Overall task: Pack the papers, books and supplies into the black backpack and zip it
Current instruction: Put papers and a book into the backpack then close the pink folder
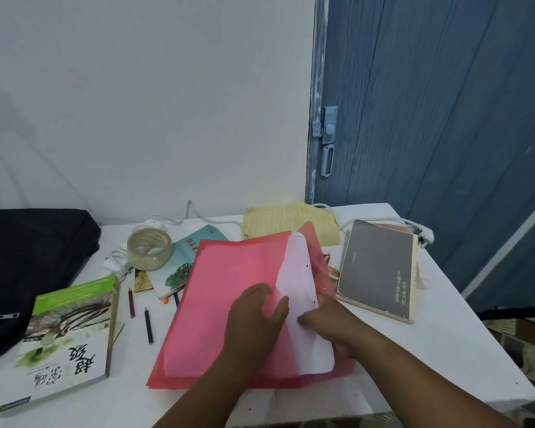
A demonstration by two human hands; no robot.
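Note:
A pink translucent folder (217, 291) lies in the middle of the white table (464, 344). White papers (303, 291) stick out of its right side. My left hand (254, 322) presses on the folder's top flap with fingers nearly straight. My right hand (337, 329) pinches the white papers at their lower edge. The black backpack (28, 261) sits at the far left. A green-covered book (71, 338) lies front left, a teal book (183, 264) behind the folder, a grey book (380, 270) at the right.
A tape roll (149, 249) stands behind the teal book. A red pencil (131, 303) and a blue pencil (149, 325) lie left of the folder. A yellow striped cloth (284, 220) and white cable (179, 220) lie at the back. A blue door (430, 118) stands behind.

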